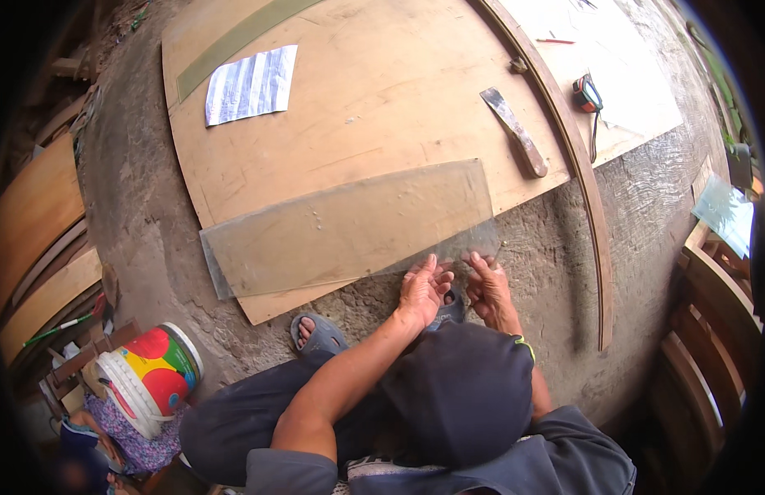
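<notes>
The person's face and most of the torso are hidden below a dark cap and grey clothing at the lower edge, and the fisheye rim blurs the stacked curved timber at both sides. A long rectangular sheet of clear, slightly dusty glass [349, 227] lies flat, partly on a large pale plywood board [382, 82] and partly overhanging the rough grey concrete floor [555, 247]. The left hand [423, 290] rests with fingers spread and extended at the near edge of the glass, near its right end; whether it grips the edge or only touches it cannot be told. The right hand [487, 285] sits just beside it, fingers likewise extended toward the same edge, contact unclear. On the board lie a folded white printed paper [250, 84] and a flat metal blade with a wooden handle [516, 130]. A curved wooden strip [576, 157] crosses the board's right side. A multicoloured plastic bucket [151, 375] stands at lower left.
</notes>
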Motion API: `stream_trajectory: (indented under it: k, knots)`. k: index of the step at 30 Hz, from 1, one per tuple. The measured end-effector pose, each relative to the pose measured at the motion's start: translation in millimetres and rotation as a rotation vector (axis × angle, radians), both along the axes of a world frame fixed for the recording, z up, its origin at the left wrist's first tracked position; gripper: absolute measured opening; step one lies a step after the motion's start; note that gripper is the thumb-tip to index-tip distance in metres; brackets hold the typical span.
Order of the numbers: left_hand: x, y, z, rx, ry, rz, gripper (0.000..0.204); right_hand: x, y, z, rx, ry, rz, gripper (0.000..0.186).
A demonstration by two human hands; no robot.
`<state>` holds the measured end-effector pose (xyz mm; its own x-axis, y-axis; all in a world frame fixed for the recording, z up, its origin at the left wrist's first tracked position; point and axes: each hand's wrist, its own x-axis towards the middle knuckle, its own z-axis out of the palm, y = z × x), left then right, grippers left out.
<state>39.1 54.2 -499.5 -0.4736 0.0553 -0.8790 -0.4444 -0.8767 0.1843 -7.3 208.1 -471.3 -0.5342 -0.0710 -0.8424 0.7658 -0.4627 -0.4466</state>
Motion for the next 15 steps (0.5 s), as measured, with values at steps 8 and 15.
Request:
stream_trajectory:
  k: [8, 15]
  knots:
    - [-12, -2, -4, 0.032, 0.025, 0.008, 0.032, -12, -14, -22, -0.044, 0.019, 0.064, 0.039]
    - [-10, -5, -7, 0.022, 0.041, -0.03, 0.032, -16, -11, -25, 0.021, 0.046, 0.106, 0.034]
